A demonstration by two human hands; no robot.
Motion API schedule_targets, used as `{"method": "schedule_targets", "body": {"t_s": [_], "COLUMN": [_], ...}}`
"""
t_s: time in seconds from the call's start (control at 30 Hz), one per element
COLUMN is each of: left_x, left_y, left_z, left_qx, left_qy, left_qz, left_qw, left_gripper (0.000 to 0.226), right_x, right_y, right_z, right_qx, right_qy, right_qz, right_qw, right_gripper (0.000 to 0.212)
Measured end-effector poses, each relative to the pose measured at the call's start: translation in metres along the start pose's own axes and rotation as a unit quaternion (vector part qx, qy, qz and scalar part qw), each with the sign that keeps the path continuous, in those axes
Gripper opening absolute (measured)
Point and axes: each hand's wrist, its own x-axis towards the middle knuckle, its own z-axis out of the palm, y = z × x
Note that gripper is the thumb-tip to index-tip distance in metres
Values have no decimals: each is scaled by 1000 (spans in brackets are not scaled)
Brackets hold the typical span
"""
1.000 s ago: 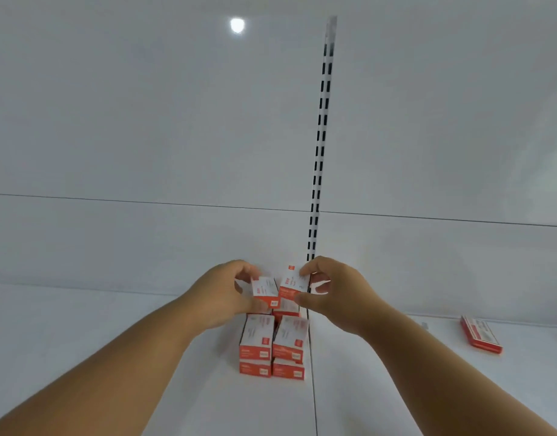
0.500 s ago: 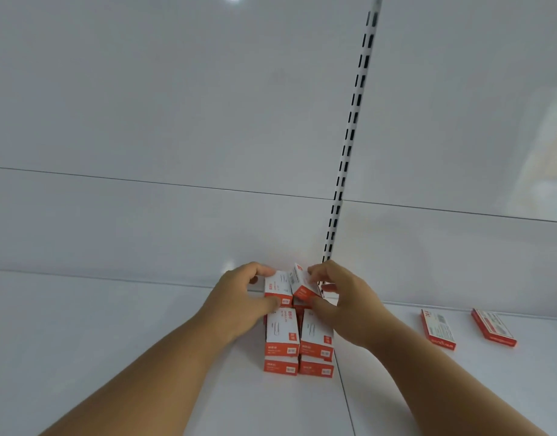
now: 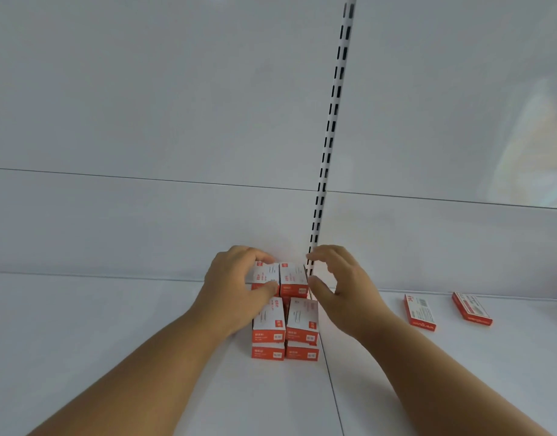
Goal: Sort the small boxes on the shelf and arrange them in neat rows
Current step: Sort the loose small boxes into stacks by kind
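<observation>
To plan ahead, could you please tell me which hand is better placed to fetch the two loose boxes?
The right hand: it holds nothing, and both loose boxes lie on its side. The left hand grips a stacked box.

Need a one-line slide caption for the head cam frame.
Left hand grips a back-row box in the stack; right hand open beside it; two loose boxes lie right.

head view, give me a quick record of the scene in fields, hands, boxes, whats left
left hand: grips the back left box on the stack
right hand: open beside the back right box, not gripping it
stack: red and white boxes, two columns, layered
loose boxes: two lie flat on the shelf to the right, apart
left to do: bring the loose boxes into the rows
</observation>
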Motion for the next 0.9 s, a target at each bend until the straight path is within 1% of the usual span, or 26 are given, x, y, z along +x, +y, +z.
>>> {"method": "schedule_targets", "body": {"t_s": [0.07, 0.13, 0.27, 0.33, 0.4, 0.47, 0.57, 0.63, 0.73, 0.8, 0.9], "left_x": [-4, -8, -11, -10, -7, -4, 2, 7, 17, 23, 31], "left_y": [12, 26, 60, 80, 101, 122, 151, 164, 176, 182, 193], "left_z": [1, 4, 18, 32, 51, 75, 117, 145, 176, 189, 203], "left_qx": [41, 71, 82, 89, 110, 137, 192, 248, 315, 341, 363], "left_qy": [4, -12, -52, -64, -88, -137, -204, -215, -256, -276, -246], "left_qz": [37, 75, 117, 136, 152, 160, 170, 158, 87, 30, -9], "left_qw": [999, 995, 988, 985, 978, 968, 945, 931, 910, 898, 899], "left_gripper": [29, 28, 31, 30, 29, 31, 38, 43, 53, 59, 57], "right_x": [-2, -7, -26, -37, -45, -52, -55, -54, -52, -51, -54], "right_y": [2, 5, 18, 33, 58, 91, 140, 167, 196, 212, 234], "right_z": [-9, -21, -52, -73, -102, -134, -177, -191, -192, -186, -182], "right_qx": [-15, -21, -27, -63, -129, -188, -233, -239, -237, -219, -149], "right_qy": [33, 56, 72, 42, -32, -108, -163, -204, -253, -262, -233], "right_qz": [-17, -27, -36, -21, 31, 99, 171, 191, 185, 171, 149], "right_qw": [999, 998, 996, 997, 991, 971, 943, 930, 919, 924, 949], "right_gripper": [30, 25, 19, 16, 16, 22, 36, 51, 67, 70, 75]}}
